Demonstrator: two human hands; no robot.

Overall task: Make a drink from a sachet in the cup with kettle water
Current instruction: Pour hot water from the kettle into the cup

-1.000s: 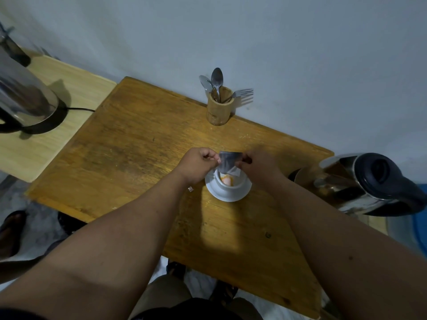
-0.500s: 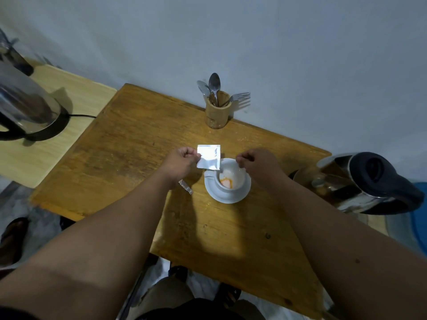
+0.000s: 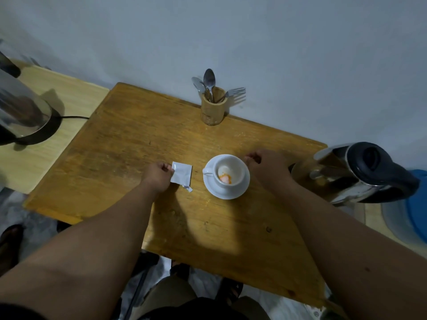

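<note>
The wooden table [image 3: 120, 158] fills the middle of the view, its far edge against the wall and its near right corner cut off by the right forearm. To its left stands a paler side table [image 3: 34, 162] carrying a steel kettle on a black base [image 3: 22, 116], whose top runs out of view. At the right edge another steel kettle with a black lid [image 3: 360, 174] stands just beside the table; its base is hard to make out. A bamboo holder [image 3: 213, 108] at the far edge holds two spoons and a fork.

The white saucer [image 3: 225, 191] lies right of centre with the white cup [image 3: 228, 173] upright on it, handle to the left; orange powder sits in the cup's bottom. The right hand [image 3: 268, 167] hovers just right of the cup, fingers curled loosely with nothing between them; whether it touches the saucer cannot be told. The left hand [image 3: 159, 176] pinches the left edge of the silver sachet [image 3: 182, 174], which is low over the table well left of the cup. A torn foil strip [image 3: 187, 188] lies on the wood just beside the sachet's near corner.

Half a second ago the sachet was held up beside the cup's rim; it has now been carried left and down to the table, and the right hand has drifted a little to the right.
</note>
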